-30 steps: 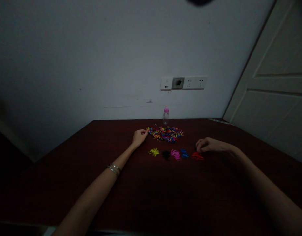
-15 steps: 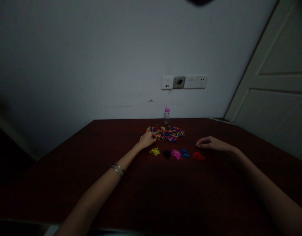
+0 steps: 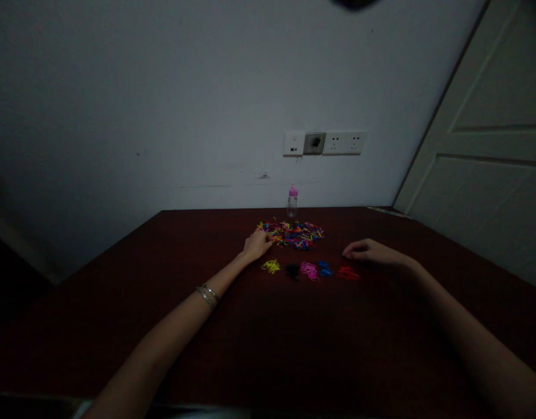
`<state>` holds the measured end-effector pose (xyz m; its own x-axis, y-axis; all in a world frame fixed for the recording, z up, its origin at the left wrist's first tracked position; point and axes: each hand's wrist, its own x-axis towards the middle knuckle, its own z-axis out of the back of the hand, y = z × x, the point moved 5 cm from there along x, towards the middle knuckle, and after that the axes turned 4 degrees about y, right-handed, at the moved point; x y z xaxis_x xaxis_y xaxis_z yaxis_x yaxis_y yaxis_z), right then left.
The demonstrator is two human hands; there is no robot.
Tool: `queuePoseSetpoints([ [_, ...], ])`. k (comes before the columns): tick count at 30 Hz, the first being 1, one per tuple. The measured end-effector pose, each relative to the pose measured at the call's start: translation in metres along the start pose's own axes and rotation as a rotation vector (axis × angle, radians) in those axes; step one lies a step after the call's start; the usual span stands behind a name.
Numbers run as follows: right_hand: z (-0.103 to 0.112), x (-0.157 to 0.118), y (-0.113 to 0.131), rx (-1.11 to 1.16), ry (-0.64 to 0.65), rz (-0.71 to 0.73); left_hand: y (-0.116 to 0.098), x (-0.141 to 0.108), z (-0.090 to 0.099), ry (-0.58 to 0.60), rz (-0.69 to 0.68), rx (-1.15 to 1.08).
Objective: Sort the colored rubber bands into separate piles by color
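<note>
My left hand (image 3: 258, 245) is at the left edge of a mixed heap of colourful rubber bands (image 3: 299, 235), its fingers pinched together at the bands. What it grips is too small to make out. My right hand (image 3: 367, 252) rests on the table, fingers loosely bent with a gap at the thumb, and nothing shows in it. Just below it lies a small red pile of bands (image 3: 348, 273). Leftward in the same row are a blue pile (image 3: 325, 269), a pink pile (image 3: 309, 270), a black pile (image 3: 293, 271) and a yellow pile (image 3: 271, 266).
Behind the heap, a clear bottle with a pink cap (image 3: 293, 202) stands upright near the wall. Sockets and switches (image 3: 323, 143) are set in the wall above. The dark red table (image 3: 268, 343) runs up to the wall, and a pale door (image 3: 490, 151) is at the right.
The whole view has shifted slightly, so everything appears a little further left and higher. Both hands keep nearly the same places relative to the heap and piles.
</note>
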<state>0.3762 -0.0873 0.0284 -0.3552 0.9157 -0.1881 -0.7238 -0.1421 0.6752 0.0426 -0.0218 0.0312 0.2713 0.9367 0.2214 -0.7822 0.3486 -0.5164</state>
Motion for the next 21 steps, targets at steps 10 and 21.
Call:
queuePoseSetpoints([
  [10,-0.001,0.0,0.005,-0.005,0.002,0.009,-0.002,0.005,0.004,-0.004,-0.04,0.026],
  [21,-0.002,0.0,0.007,0.002,0.0,-0.003,-0.007,-0.004,0.037,0.068,-0.174,0.057],
])
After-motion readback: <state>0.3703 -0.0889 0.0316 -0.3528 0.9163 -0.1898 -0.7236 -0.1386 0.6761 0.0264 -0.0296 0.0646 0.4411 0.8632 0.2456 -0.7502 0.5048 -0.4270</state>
